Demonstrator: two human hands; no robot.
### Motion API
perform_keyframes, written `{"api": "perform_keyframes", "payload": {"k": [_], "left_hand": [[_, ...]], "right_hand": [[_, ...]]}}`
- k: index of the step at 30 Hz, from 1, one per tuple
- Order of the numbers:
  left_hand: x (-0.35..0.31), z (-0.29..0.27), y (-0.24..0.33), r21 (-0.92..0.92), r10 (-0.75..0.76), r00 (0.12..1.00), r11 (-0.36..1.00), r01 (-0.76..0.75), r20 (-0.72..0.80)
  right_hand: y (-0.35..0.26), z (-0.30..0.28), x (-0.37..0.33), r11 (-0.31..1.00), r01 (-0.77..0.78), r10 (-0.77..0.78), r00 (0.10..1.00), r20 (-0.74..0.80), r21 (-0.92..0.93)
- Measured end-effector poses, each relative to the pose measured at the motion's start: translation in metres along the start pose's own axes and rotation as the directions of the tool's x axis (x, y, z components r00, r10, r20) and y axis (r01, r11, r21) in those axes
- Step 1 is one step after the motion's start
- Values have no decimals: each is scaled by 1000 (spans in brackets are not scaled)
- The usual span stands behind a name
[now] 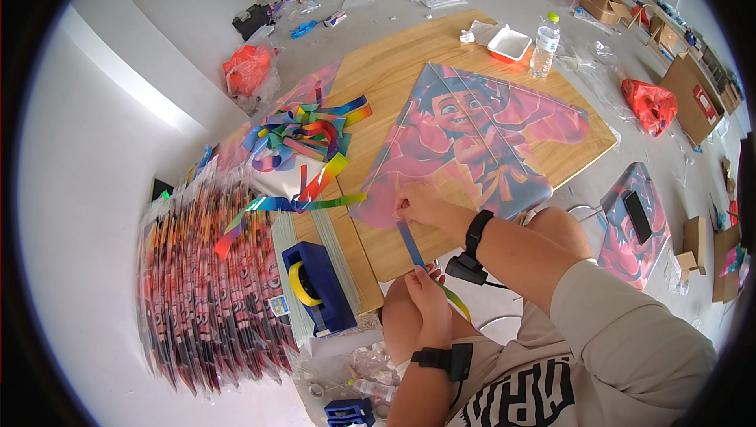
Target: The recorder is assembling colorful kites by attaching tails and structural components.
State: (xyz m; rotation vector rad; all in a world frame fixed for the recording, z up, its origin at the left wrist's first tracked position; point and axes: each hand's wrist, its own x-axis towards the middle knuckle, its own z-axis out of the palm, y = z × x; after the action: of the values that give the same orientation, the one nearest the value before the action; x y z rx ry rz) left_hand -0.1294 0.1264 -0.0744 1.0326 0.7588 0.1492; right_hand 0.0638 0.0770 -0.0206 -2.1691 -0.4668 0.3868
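Note:
A kite (480, 135) printed with a cartoon figure in pink and blue lies on the wooden table, thin rods crossing its face. At its near left edge, my right hand (420, 203) is closed with fingertips pinched on the upper end of a ribbon (411, 244). Below the table's front edge, my left hand (428, 298) grips the same ribbon lower down. The ribbon runs blue between the hands, and its yellow-green end hangs past my left hand. Whether the ribbon's upper end touches the kite is hidden by my fingers.
Rainbow ribbons (303, 139) lie piled at the table's left. A blue tape dispenser (319, 289) with yellow tape stands nearer, beside bundled thin rods (335, 258). Many packed kites (213, 285) hang at left. A water bottle (545, 47) and food box (509, 44) stand at the far edge.

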Motion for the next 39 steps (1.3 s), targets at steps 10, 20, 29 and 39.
{"api": "perform_keyframes", "payload": {"k": [10,20,29,39], "left_hand": [[3,1,-3,25,51,998,998,-50,-30],[8,-2,-9,27,48,999,998,-48,1],[7,-3,-11,11,13,1000,1000,-13,-13],[7,-1,-7,99,5,1000,995,-4,-14]], "right_hand": [[-1,12,-8,970,51,-93,981,-169,-237],[-3,11,-4,959,-37,-15,983,-183,-280],[-10,3,-4,977,-93,50,974,-221,-190],[-12,7,-5,980,-65,8,957,-289,-188]]}}
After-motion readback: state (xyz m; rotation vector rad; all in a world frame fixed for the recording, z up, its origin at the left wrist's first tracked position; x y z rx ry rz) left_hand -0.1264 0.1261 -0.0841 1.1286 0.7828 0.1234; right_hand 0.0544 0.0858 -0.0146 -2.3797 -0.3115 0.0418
